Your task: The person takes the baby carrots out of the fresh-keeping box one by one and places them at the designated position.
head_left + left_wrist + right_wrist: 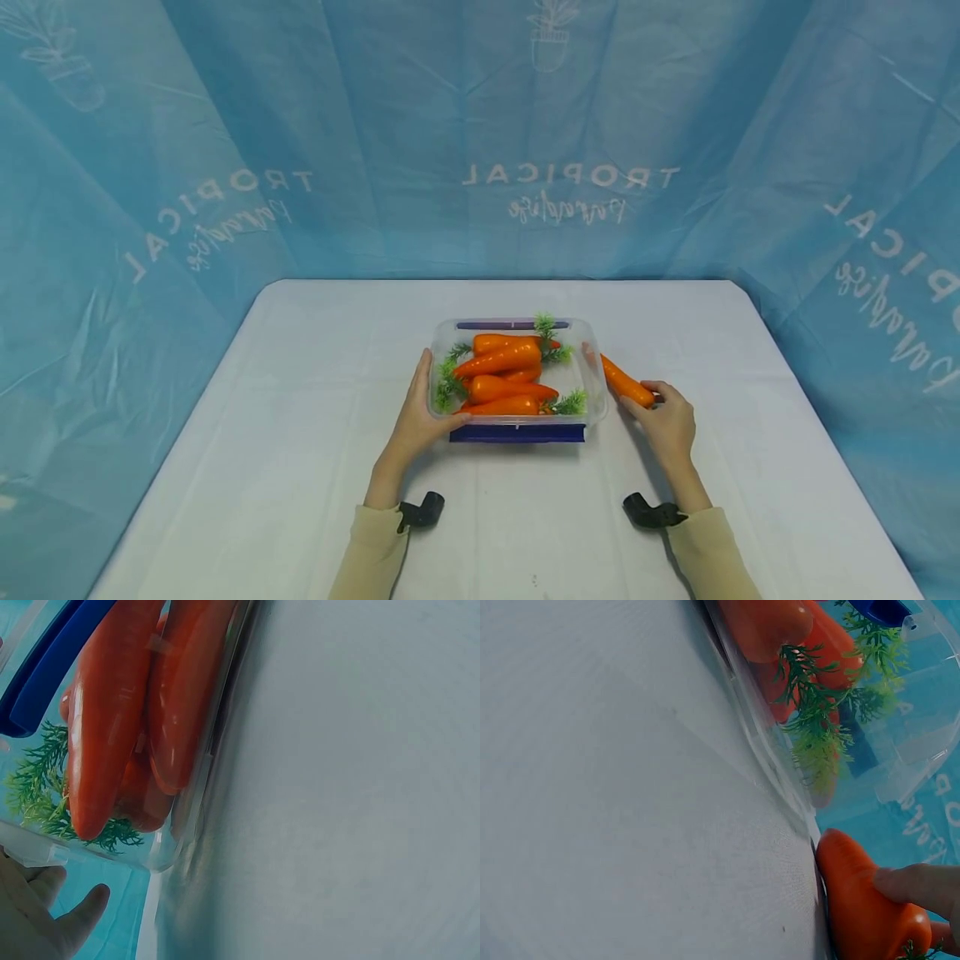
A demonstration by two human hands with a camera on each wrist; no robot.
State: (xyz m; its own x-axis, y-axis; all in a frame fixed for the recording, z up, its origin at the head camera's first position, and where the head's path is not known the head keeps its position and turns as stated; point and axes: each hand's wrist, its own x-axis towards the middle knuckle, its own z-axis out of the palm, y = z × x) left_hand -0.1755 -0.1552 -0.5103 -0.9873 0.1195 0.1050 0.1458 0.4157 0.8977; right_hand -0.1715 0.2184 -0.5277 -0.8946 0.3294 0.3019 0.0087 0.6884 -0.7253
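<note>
A clear plastic container (596, 400) with blue latches stands on the white table. Several orange carrots (502, 360), seemingly artificial, lie inside it with feathery green tops (814, 712). My left hand (416, 421) holds the container at its front left corner, fingers along the left wall and thumb at the front rim. At the container's right side, my right hand (667, 421) grips one carrot (859, 896) near its thick, leafy end. This carrot's narrow end points toward the container's right wall, outside it. Part of my left hand is cut off in the left wrist view.
The front blue latch (517, 433) hangs folded outward, and another latch (512, 325) shows at the back. White tabletop (517, 517) surrounds the container. Blue printed curtains (465, 125) rise behind the table and at both sides.
</note>
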